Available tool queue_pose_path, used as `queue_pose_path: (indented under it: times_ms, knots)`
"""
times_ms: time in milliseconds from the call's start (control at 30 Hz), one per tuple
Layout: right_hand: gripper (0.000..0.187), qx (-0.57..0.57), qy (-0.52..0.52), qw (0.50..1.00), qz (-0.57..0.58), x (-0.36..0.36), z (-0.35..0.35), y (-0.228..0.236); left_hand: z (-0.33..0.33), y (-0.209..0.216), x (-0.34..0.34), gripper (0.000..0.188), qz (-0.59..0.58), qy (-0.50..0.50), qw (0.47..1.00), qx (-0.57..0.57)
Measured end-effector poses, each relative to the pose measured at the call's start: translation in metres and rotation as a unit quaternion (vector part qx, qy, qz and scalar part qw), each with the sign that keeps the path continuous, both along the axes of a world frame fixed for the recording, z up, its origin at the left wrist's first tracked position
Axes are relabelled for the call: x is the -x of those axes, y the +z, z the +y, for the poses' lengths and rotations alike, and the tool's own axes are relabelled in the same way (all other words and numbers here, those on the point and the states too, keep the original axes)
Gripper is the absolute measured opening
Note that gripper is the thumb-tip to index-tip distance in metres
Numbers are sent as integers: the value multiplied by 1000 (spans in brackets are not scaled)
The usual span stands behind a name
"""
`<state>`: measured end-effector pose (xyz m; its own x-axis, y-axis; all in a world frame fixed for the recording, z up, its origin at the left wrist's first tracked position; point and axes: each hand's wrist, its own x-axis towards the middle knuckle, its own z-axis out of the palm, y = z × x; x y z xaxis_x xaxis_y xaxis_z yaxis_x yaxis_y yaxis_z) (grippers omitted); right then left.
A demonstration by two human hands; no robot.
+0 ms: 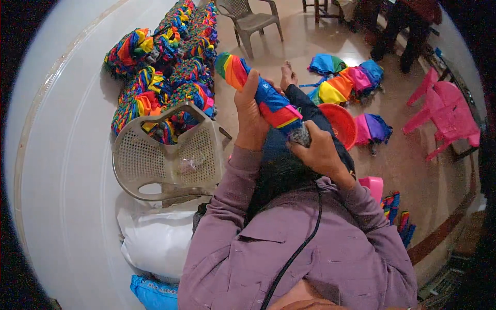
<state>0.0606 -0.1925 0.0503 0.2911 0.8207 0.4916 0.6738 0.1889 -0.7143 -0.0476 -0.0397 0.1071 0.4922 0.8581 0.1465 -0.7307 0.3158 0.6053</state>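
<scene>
While left hand (251,116) grips the folded umbrella (258,93), right hand (318,150) clasps its handle

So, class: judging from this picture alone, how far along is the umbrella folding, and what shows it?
Done: a pile of rolled rainbow umbrellas lies by the wall. In hand: the left hand grips a rolled umbrella while the right hand holds its handle end. Left: several loose umbrellas lie unfolded on the floor beside a red basin.
</scene>
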Motion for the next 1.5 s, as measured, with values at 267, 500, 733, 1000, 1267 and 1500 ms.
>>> queue_pose_path:
  times_ms: [267, 500, 733, 1000, 1267, 1500]
  knots:
    - [23, 222, 189, 895, 338, -12, -9, 19, 1, -1, -1, 34, -10, -17, 1000, -15]
    - [23, 253, 300, 751, 532, -19, -16, 22, -5, 2, -1, 37, -36, -42, 997, -48]
    - [30, 87, 84, 986, 115, -7, -6, -1, -1, -3, -3, 40, 31, 28, 998, -35]
    - [29, 118, 123, 969, 181, -11, -7, 10, -1, -5, -1, 42, -4, -25, 1000, 3]
    - [27, 226, 265, 775, 527, -19, -12, 18, -5, 3, -3, 40, -40, -50, 998, -29]
    - [31, 102, 91, 978, 160, -6, -6, 6, -1, -4, -3, 39, 14, 8, 1000, -22]
